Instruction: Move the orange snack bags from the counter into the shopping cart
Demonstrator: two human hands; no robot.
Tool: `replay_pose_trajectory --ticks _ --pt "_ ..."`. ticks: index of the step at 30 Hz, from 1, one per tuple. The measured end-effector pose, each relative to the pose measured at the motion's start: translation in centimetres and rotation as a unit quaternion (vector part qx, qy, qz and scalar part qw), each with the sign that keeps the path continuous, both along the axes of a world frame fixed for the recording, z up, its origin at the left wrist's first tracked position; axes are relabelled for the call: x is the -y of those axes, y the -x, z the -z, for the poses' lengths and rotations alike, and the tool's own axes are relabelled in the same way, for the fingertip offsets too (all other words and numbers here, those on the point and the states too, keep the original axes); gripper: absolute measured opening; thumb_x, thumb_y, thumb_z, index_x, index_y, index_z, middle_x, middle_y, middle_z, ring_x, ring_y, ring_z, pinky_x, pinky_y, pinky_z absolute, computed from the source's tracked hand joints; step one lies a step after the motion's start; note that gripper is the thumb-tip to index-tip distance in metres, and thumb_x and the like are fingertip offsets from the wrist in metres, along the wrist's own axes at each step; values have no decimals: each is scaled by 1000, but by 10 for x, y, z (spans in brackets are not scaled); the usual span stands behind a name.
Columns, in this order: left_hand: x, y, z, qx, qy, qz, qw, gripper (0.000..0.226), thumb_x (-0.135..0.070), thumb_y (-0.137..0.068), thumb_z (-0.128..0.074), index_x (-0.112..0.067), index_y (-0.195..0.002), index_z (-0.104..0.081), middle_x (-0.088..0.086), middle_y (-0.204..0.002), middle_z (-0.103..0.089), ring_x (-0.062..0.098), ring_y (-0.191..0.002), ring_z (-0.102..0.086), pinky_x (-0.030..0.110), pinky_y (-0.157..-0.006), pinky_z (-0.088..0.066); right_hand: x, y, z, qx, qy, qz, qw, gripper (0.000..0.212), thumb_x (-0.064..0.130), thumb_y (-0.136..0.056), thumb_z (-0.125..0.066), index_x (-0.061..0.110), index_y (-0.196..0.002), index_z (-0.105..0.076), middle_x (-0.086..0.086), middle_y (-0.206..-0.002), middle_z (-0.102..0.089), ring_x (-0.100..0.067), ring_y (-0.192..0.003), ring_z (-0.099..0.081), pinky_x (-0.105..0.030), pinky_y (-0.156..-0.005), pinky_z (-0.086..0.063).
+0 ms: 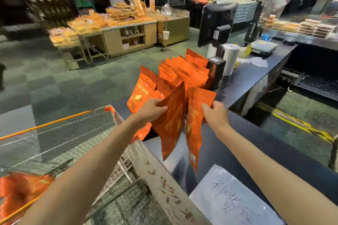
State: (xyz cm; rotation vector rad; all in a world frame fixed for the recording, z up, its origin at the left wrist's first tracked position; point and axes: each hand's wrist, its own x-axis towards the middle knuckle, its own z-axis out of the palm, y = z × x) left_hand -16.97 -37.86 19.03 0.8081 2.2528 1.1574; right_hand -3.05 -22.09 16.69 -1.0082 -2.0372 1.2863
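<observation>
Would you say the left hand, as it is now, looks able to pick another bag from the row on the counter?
Probably not yet: the left hand already holds an orange bag, so its grip is taken, though the row of bags stands just behind.

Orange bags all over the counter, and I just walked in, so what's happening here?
A person is shifting orange snack bags off the dark counter. The left hand holds one bag by its top edge, and the right hand holds another bag, both lifted above the counter's edge. A row of bags still stands on the counter behind them. The wire shopping cart sits to the left, with one orange bag already showing in it.
</observation>
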Motion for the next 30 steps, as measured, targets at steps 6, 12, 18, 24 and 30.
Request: replay_pose_trajectory --ticks 6,12,18,24,30 --pt "102 59 -7 -30 14 -91 995 17 -21 -90 -59 -8 -93 -71 11 -93 -72 23 -85 -69 43 -85 -55 78 78 -10 15 -64 -69 995 46 28 -96 -50 14 -56 -33 1 -54 -37 -15 -50 -37 -36 -52 -28" --pt "204 107 -7 -26 6 -170 985 12 -18 -89 -60 -13 -87 -71 8 -87 -72 19 -75 -67 42 -83 -56 159 158 -10 12 -61 -147 987 47 34 -95 -51 12 -56 -37 -11 -51 -47 -37 -57 -63 -41 -55 -45" --pt "303 149 -1 -3 0 -254 967 12 -19 -91 -58 -15 -93 -70 10 -94 -73 23 -85 -70 39 -82 -57 245 240 3 7 -35 -254 967 48 32 -92 -55 4 -53 -48 -19 -49 -57 -30 -44 -60 -45 -53 -51" --pt "371 187 8 43 -23 -317 947 17 -16 -94 -57 -8 -104 -68 11 -94 -71 24 -82 -70 39 -80 -58 309 301 4 27 -79 -310 947 50 25 -91 -55 11 -46 -40 -3 -41 -45 -12 -43 -48 -30 -49 -35" --pt "400 219 38 95 -53 -371 922 16 -18 -94 -57 -9 -103 -67 11 -93 -72 25 -82 -70 36 -74 -59 344 359 24 20 -55 -371 927 46 18 -93 -52 11 -49 -40 -2 -43 -46 -1 -28 -45 -17 -38 -36"
